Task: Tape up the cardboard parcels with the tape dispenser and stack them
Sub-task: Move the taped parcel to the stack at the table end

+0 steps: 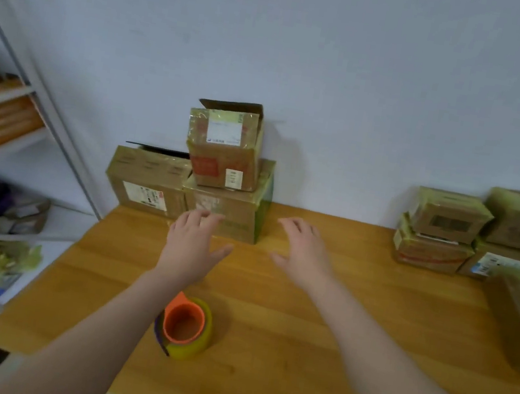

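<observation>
Left hand: we are reaching our left hand (192,247) toward the far edge of the desk (331,342), fingers spread and holding nothing. The fingertips are lying over the front of the big box (228,217), and we cannot tell whether they are touching it.
Right hand: our right hand (302,253) is hovering just beside that box, fingers spread, holding nothing.
Tape dispenser: the tape dispenser (185,327) is sitting untouched near the near edge, partly under our left forearm.
Left pile: the small box (225,151) is sitting on the big box with a flap standing open. The flat box (147,183) beside it is showing a raised flap too.
Done: the stacked boxes (442,231) at the far right corner are looking taped and piled.
To do: we are judging that the left pile needs taping and stacking.
</observation>
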